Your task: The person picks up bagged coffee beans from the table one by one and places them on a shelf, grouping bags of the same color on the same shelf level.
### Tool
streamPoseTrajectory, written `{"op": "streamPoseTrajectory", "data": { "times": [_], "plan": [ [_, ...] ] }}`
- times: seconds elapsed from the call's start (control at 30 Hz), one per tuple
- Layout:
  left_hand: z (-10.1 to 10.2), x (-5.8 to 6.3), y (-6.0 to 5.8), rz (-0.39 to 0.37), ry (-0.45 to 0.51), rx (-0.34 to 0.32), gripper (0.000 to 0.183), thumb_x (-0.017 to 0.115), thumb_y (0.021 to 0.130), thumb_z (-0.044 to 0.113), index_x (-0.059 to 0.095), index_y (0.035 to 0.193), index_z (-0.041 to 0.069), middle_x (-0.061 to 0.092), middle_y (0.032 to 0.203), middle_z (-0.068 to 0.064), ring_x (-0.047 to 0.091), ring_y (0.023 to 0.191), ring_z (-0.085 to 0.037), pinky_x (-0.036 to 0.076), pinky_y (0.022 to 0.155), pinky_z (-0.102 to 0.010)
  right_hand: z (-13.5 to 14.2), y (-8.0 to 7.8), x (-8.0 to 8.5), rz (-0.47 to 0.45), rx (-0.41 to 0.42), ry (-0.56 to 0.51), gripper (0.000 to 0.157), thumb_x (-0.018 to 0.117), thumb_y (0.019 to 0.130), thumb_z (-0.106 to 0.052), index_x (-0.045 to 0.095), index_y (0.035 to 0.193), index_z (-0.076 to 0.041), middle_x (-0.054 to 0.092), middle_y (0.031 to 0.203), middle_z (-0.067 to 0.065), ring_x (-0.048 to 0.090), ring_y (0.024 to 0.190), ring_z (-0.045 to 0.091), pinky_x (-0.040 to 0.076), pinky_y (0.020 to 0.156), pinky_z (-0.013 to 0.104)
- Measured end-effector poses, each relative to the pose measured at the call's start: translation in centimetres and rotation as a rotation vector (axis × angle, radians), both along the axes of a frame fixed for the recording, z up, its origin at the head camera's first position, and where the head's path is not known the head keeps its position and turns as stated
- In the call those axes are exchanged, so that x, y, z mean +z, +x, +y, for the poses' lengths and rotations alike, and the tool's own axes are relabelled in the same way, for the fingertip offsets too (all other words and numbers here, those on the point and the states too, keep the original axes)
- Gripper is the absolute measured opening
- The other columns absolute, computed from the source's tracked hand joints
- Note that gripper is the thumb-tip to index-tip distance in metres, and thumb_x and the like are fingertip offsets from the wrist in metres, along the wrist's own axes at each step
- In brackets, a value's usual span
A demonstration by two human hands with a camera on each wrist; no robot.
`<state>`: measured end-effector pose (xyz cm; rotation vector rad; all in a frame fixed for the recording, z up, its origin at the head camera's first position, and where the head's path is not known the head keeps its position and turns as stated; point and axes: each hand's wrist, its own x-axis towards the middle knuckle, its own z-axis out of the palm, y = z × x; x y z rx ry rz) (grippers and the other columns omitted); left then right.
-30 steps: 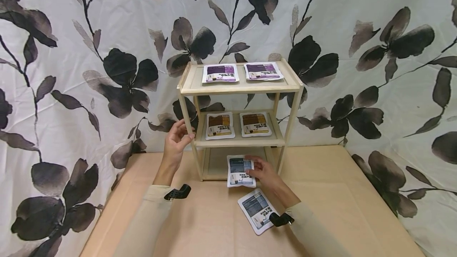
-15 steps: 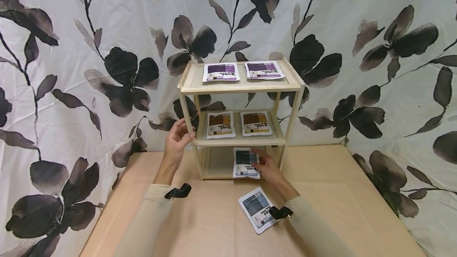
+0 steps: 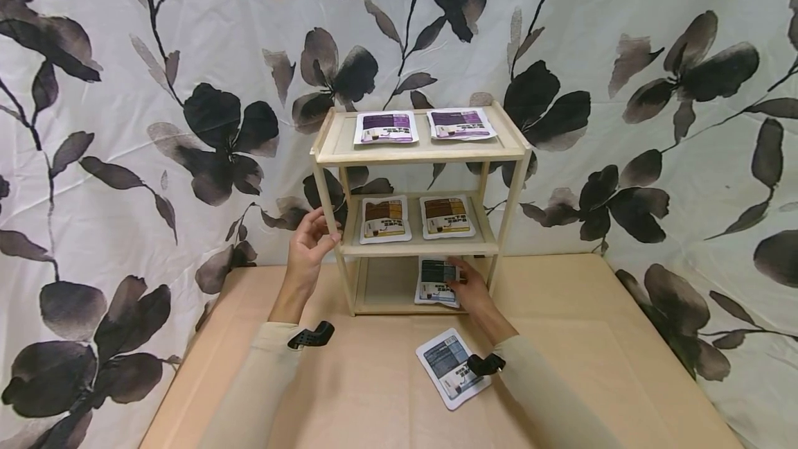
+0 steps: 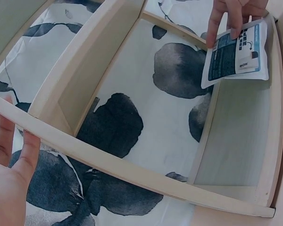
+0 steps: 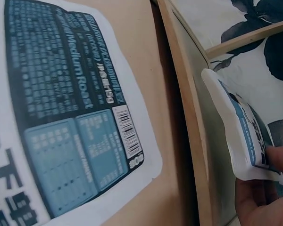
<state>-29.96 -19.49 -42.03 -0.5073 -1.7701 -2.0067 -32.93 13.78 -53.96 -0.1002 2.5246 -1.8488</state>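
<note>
A small three-tier wooden shelf rack [image 3: 420, 157] stands at the back of the table. My left hand [image 3: 307, 241] grips its front left post near the middle tier, thumb in front and fingers around behind. My right hand [image 3: 472, 291] pinches a white coffee pouch with a blue label [image 3: 434, 283] by its right edge, over the right half of the bottom tier. In the left wrist view the held pouch [image 4: 236, 54] is tilted above the bottom panel. A second blue-labelled coffee pouch [image 3: 445, 366], marked Medium Roast, lies slantwise on the table before the rack, partly under my right wrist.
Two purple-labelled pouches lie on the top tier, a left one [image 3: 386, 128] and a right one [image 3: 461, 123]. Two brown-labelled pouches, one left [image 3: 384, 219] and one right [image 3: 447, 217], lie on the middle tier. A floral cloth [image 3: 237, 33] hangs close behind the rack.
My right hand has carried the blue-labelled pouch from the rack's front edge back and to the right, in over the bottom tier. The left hand stays on the post.
</note>
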Motion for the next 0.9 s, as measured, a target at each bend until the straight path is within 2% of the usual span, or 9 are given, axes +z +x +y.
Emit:
{"op": "streamPoseTrajectory", "data": {
  "times": [0.03, 0.2, 0.27, 0.33, 0.4, 0.5, 0.57, 0.73, 0.9],
  "plan": [
    [0.0, 0.0, 0.0, -0.001, -0.002, 0.0, 0.05, 0.063, 0.09, -0.012, 0.051, 0.139, -0.006, 0.061, 0.112, -0.024, 0.059, 0.1, -0.019, 0.051, 0.088, -0.026, 0.0, -0.4, -0.6, -0.003, -0.01, 0.008, 0.054, 0.057, 0.098, 0.0, 0.046, 0.151, -0.007, 0.039, 0.154, 0.025, 0.049, 0.122, 0.037, 0.045, 0.085, 0.034],
    [0.0, 0.1, 0.1, -0.001, -0.003, 0.002, 0.05, 0.064, 0.09, -0.012, 0.051, 0.138, -0.007, 0.067, 0.107, -0.003, 0.059, 0.101, -0.024, 0.05, 0.089, -0.027, -0.2, -0.7, -0.4, -0.036, -0.03, 0.033, 0.053, 0.054, 0.1, 0.001, 0.046, 0.151, -0.008, 0.035, 0.158, 0.025, 0.046, 0.127, 0.037, 0.042, 0.089, 0.038],
    [0.0, 0.1, 0.1, -0.002, 0.005, 0.001, 0.05, 0.064, 0.09, -0.012, 0.052, 0.138, -0.006, 0.067, 0.107, -0.004, 0.059, 0.101, -0.025, 0.051, 0.089, -0.028, -0.3, -0.8, -0.4, -0.049, -0.034, 0.04, 0.053, 0.051, 0.1, 0.002, 0.044, 0.152, -0.008, 0.032, 0.16, 0.025, 0.045, 0.126, 0.038, 0.042, 0.086, 0.039],
    [0.1, 0.1, 0.1, -0.002, 0.012, -0.002, 0.05, 0.065, 0.09, -0.012, 0.052, 0.137, -0.006, 0.066, 0.108, -0.01, 0.059, 0.101, -0.025, 0.051, 0.089, -0.028, -0.4, -1.0, -0.3, -0.056, -0.043, 0.063, 0.053, 0.048, 0.101, 0.002, 0.043, 0.153, -0.007, 0.029, 0.162, 0.024, 0.042, 0.13, 0.039, 0.042, 0.091, 0.042],
    [0.1, 0.1, 0.1, -0.005, 0.012, -0.004, 0.05, 0.065, 0.09, -0.011, 0.053, 0.137, -0.004, 0.065, 0.11, -0.015, 0.059, 0.101, -0.023, 0.052, 0.089, -0.027, -0.4, -1.1, -0.3, -0.062, -0.058, 0.084, 0.053, 0.046, 0.101, 0.003, 0.041, 0.153, -0.005, 0.028, 0.162, 0.025, 0.038, 0.137, 0.042, 0.043, 0.099, 0.048],
    [0.1, 0.0, 0.2, -0.006, 0.016, -0.008, 0.05, 0.065, 0.09, -0.011, 0.053, 0.137, -0.004, 0.06, 0.112, -0.026, 0.059, 0.1, -0.021, 0.052, 0.088, -0.027, -0.4, -1.2, -0.2, -0.061, -0.079, 0.128, 0.052, 0.044, 0.101, 0.003, 0.039, 0.153, 0.0, 0.029, 0.161, 0.027, 0.028, 0.148, 0.043, 0.033, 0.116, 0.054],
    [0.1, 0.0, 0.2, -0.008, 0.016, -0.007, 0.05, 0.065, 0.09, -0.012, 0.053, 0.137, -0.004, 0.059, 0.113, -0.028, 0.059, 0.1, -0.02, 0.053, 0.087, -0.026, -0.4, -1.2, -0.2, -0.051, -0.087, 0.16, 0.052, 0.045, 0.101, 0.003, 0.039, 0.152, 0.003, 0.031, 0.159, 0.03, 0.026, 0.148, 0.045, 0.03, 0.118, 0.056],
    [0.1, 0.0, 0.1, -0.004, 0.018, -0.006, 0.051, 0.065, 0.089, -0.012, 0.053, 0.138, -0.004, 0.061, 0.113, -0.025, 0.059, 0.1, -0.021, 0.052, 0.088, -0.027, -0.4, -0.8, 0.2, 0.021, -0.079, 0.263, 0.052, 0.051, 0.096, 0.005, 0.044, 0.148, 0.007, 0.038, 0.151, 0.035, 0.034, 0.142, 0.048, 0.033, 0.115, 0.058],
    [0.0, -0.1, -0.1, -0.004, 0.019, -0.008, 0.049, 0.064, 0.09, -0.012, 0.057, 0.136, 0.002, 0.063, 0.113, -0.022, 0.059, 0.1, -0.02, 0.052, 0.087, -0.026, -0.5, 0.1, 0.9, 0.079, -0.068, 0.284, 0.049, 0.061, 0.089, 0.005, 0.056, 0.137, 0.007, 0.05, 0.138, 0.036, 0.049, 0.129, 0.048, 0.043, 0.105, 0.058]
  ]
}}
